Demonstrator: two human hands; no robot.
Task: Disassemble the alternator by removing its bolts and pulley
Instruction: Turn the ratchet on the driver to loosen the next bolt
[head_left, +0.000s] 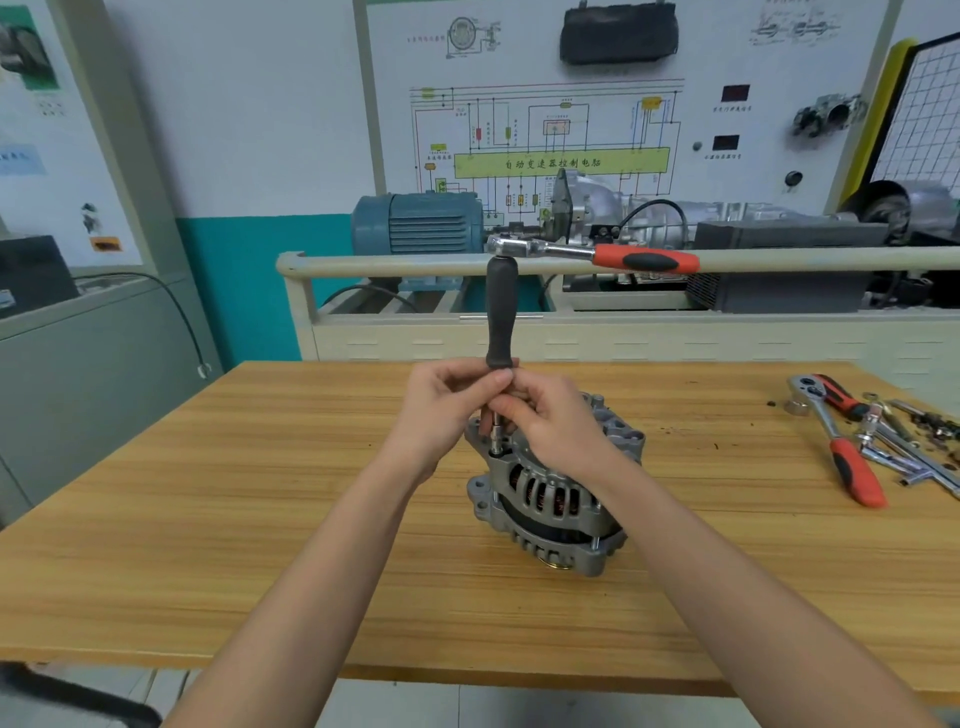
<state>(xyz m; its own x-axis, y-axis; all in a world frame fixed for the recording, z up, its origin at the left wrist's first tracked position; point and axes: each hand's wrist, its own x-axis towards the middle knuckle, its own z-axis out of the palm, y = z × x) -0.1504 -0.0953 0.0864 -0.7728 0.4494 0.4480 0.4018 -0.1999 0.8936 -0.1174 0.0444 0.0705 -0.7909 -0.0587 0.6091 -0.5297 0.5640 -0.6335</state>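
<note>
Alternator (550, 488) sits at the centre of the frame on the wooden table (260, 519), standing on one end so its shaft axis runs up and down; its finned grey housing shows copper windings through the slots, and a brass-coloured ring peeks out at the bottom edge. Rising from its upper left rim is a black-handled driver (502, 312), long axis vertical, its thin metal shaft (495, 434) pointing straight down onto a bolt seat on the housing. On top of the driver's handle sits a ratchet wrench (597, 254), whose red and black grip lies horizontal and points toward the right of the frame. Both hands meet just below the black handle: the left hand (441, 410) has its fingers curled around the lower end of the driver, thumb across the front, and the right hand (550, 421) pinches the shaft from the other side with bent fingers, its palm resting over the alternator's top. At the right edge of the frame lie a second red-handled ratchet (847, 457), extension bars (904, 452) and small loose dark parts (935, 421), well apart from the alternator.
</note>
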